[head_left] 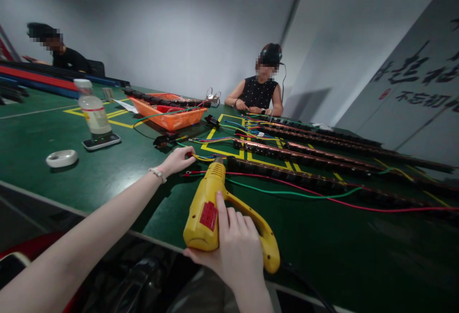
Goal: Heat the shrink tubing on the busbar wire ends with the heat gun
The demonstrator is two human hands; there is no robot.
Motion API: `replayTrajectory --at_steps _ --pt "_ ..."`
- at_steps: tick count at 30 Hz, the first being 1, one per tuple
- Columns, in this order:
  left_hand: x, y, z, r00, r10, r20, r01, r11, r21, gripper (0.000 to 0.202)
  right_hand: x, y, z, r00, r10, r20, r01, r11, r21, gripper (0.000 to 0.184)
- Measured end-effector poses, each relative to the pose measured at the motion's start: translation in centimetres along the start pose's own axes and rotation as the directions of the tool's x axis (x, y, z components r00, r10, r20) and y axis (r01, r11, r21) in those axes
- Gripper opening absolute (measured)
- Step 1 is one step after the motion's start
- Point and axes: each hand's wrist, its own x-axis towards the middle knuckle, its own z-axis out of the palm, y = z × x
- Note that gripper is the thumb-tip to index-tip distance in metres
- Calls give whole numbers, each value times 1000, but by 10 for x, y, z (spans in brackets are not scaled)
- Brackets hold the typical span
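Note:
My right hand (pixel 238 243) is wrapped round the body of a yellow heat gun (pixel 208 198) with a red label. Its metal nozzle points away from me at a bundle of thin coloured wires (pixel 206 158). Those wires run from the end of the nearest long black-and-copper bar (pixel 258 167). My left hand (pixel 179 160) pinches the wires' free end beside the nozzle, fingers closed. Just below lie red wires with ring terminals (pixel 190 174), and a green wire (pixel 287 192) stretches to the right.
Several more black-and-copper bars (pixel 308 160) lie across the green table (pixel 143 198). Further back is an orange basket (pixel 175 121). A bottle (pixel 93 112), a phone (pixel 102 142) and a white oval case (pixel 61 158) stand left. A co-worker (pixel 260 94) sits opposite, another person (pixel 68 59) at far left.

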Motion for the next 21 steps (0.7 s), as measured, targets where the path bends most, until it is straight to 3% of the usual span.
replayTrajectory --at_steps 8,11,21 --pt "4 -6 0 998 -34 49 35 999 -18 34 14 -42 18 999 -40 21 38 997 69 130" --pt "4 -10 0 993 -116 13 117 992 -57 39 19 -55 26 1000 -20 16 18 996 92 132" --pt "6 -11 1 977 -209 -35 203 971 -128 44 23 -57 21 997 -30 64 20 989 144 128"
